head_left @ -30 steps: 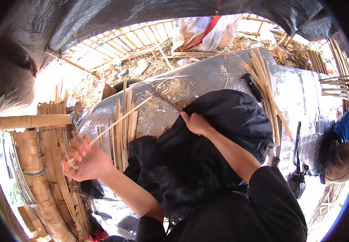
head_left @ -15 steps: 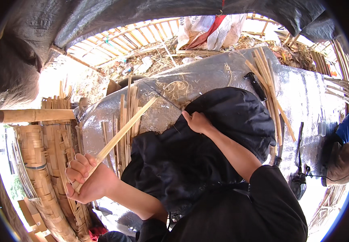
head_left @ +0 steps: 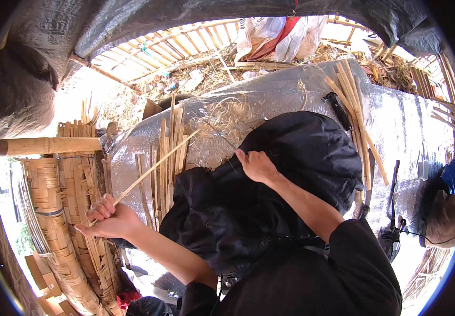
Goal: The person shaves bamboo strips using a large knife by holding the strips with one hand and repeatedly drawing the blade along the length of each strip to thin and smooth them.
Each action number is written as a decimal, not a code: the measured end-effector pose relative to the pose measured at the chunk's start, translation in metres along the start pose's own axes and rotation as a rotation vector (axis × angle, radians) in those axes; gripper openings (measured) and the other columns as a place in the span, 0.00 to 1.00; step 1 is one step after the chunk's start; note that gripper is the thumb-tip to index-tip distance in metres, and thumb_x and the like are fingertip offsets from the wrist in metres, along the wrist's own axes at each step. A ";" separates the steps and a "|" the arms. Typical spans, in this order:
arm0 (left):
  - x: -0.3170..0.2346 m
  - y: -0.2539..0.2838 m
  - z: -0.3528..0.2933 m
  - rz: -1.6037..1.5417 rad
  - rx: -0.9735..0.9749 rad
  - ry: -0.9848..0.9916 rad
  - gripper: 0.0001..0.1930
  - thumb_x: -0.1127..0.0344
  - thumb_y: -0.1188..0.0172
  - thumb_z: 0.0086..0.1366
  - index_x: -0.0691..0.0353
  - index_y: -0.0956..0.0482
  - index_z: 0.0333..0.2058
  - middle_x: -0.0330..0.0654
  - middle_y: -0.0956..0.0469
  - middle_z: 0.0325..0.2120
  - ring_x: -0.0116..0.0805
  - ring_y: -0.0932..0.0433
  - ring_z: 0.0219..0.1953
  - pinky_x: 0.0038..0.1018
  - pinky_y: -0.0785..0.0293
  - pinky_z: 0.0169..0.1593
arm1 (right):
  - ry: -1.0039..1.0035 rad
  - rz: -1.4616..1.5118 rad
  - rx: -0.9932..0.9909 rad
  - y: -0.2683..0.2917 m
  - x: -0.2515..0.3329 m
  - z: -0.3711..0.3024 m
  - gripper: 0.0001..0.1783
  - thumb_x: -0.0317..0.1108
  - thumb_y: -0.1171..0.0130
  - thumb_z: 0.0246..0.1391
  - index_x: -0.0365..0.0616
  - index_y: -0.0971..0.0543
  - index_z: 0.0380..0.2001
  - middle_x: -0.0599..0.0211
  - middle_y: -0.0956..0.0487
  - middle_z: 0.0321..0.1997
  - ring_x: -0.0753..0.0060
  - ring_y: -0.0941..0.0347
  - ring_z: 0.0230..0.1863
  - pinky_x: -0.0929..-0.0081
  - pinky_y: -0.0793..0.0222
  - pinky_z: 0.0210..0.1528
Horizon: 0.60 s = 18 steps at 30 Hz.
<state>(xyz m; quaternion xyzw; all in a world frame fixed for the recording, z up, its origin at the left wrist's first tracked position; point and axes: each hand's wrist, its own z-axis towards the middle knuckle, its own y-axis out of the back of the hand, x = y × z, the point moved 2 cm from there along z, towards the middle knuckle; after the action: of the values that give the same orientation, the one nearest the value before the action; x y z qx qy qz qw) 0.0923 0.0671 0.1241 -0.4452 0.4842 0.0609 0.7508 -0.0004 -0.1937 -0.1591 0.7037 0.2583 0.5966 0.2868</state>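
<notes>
Outdoors, left hand gripping bamboo strip (slanted), right hand on black cloth

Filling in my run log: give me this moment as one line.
left hand: grips bamboo strip | right hand: on black cloth over lap | strip tip reaches silver sheet

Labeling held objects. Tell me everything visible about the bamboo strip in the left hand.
The bamboo strip is long, thin, flat and pale yellow. It runs diagonally from the left hand, which grips its lower end, up and right to the black cloth near the right hand. It crosses above loose strips lying on the silver sheet.
</notes>
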 end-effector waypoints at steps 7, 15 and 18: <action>0.010 0.072 0.046 -0.068 -0.156 -0.002 0.27 0.48 0.53 0.69 0.47 0.52 0.14 0.28 0.53 0.09 0.24 0.55 0.12 0.25 0.56 0.20 | -0.308 0.027 0.133 0.013 0.034 -0.014 0.38 0.62 0.57 0.68 0.34 0.16 0.35 0.36 0.17 0.35 0.31 0.19 0.39 0.46 0.21 0.42; -0.024 0.086 0.057 -0.085 -0.104 -0.072 0.24 0.52 0.51 0.65 0.49 0.48 0.14 0.31 0.50 0.10 0.25 0.51 0.13 0.26 0.52 0.22 | -0.370 0.016 0.087 0.005 -0.009 0.008 0.44 0.63 0.63 0.70 0.30 0.18 0.25 0.37 0.19 0.25 0.38 0.18 0.32 0.50 0.21 0.42; -0.029 0.071 0.034 -0.257 0.328 0.051 0.27 0.44 0.47 0.63 0.50 0.46 0.13 0.31 0.49 0.10 0.26 0.51 0.14 0.28 0.50 0.25 | -0.359 0.165 0.123 0.004 -0.015 -0.001 0.46 0.63 0.67 0.71 0.31 0.20 0.23 0.41 0.20 0.22 0.39 0.19 0.30 0.51 0.22 0.42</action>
<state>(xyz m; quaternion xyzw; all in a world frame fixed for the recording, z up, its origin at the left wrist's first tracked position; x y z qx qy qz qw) 0.0627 0.1438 0.1078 -0.3763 0.4456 -0.1262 0.8024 -0.0036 -0.2069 -0.1660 0.8337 0.1802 0.4661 0.2349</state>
